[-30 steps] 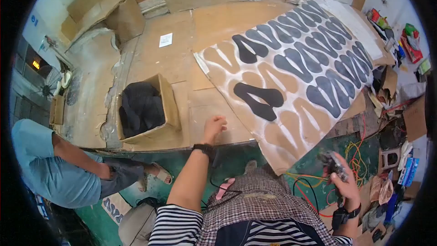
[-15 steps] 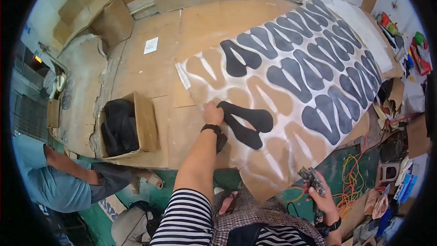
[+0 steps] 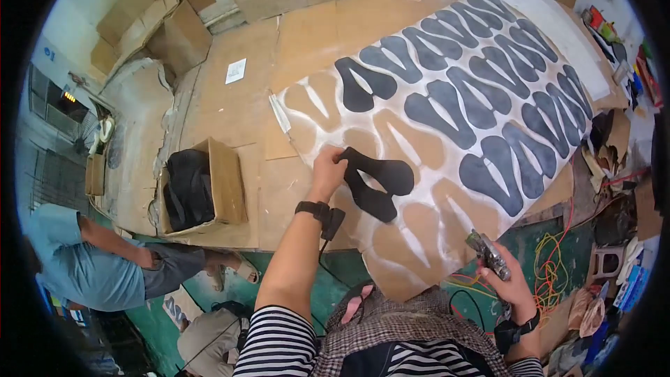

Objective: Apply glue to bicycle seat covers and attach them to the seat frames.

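Note:
My left hand (image 3: 326, 173) pinches one narrow end of a black V-shaped piece (image 3: 392, 176), which looks like a shoe upper cut flat. The piece is over the near left part of a cardboard sheet (image 3: 399, 278) marked with white overspray and bare brown outlines of the same shape. Rows of similar dark grey pieces (image 3: 440, 115) cover the sheet's middle and far right; one blacker piece (image 3: 361, 91) lies at their left end. My right hand (image 3: 515, 281) is closed round a metal spray gun (image 3: 490, 255), low at the sheet's near edge.
An open cardboard box (image 3: 230, 185) of black pieces stands on the cardboard-covered table at left. A white paper slip (image 3: 236, 71) lies farther back. Another person (image 3: 91, 258) is at lower left. Orange and yellow hoses (image 3: 548, 272) coil on the green floor, beside clutter at right.
My left hand has shifted slightly up with its end of the black piece, and the piece has tilted. The spray gun in my right hand has moved a little. The whole view has shifted slightly.

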Available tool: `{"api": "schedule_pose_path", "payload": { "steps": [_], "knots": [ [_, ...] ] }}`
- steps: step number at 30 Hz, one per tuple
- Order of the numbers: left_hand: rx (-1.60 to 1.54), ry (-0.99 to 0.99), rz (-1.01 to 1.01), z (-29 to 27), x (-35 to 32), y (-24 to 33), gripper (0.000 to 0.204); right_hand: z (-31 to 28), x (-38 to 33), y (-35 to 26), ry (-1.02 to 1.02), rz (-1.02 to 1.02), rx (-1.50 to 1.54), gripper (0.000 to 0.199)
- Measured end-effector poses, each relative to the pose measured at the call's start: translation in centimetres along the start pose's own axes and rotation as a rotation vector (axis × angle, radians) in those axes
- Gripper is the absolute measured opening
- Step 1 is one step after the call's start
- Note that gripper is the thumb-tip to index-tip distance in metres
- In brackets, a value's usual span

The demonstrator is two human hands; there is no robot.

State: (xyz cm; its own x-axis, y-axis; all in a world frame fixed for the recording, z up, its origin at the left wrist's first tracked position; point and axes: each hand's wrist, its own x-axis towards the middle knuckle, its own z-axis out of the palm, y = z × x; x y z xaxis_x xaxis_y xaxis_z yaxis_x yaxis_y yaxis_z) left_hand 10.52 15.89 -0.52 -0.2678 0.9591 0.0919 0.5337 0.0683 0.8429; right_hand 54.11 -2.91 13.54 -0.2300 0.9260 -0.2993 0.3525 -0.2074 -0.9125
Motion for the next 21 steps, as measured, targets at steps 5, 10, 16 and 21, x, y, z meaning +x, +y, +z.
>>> {"api": "schedule_pose_path", "payload": {
  "steps": [5, 10, 16, 21],
  "knots": [
    [-0.064, -0.021, 0.011, -3.4, -3.3, 4.7, 0.021, 1.2, -1.6, -2.8, -0.147, -0.123, -0.007, 0.055],
    [-0.070, 0.042, 0.093, -7.4, -5.5, 8.3, 0.021, 2.3, -3.9, -2.7, -0.172, -0.130, -0.001, 0.054],
    [0.071, 0.392, 0.078, -19.8, -3.5, 8.8, 0.028, 1.2, -3.2, -0.8, -0.139, 0.002, 0.036, 0.053],
    [0.030, 0.572, -0.024, -33.6, -1.5, 4.3, 0.033, -0.9, 0.3, 2.4, -0.121, 0.051, 0.061, 0.052]
  ]
}}
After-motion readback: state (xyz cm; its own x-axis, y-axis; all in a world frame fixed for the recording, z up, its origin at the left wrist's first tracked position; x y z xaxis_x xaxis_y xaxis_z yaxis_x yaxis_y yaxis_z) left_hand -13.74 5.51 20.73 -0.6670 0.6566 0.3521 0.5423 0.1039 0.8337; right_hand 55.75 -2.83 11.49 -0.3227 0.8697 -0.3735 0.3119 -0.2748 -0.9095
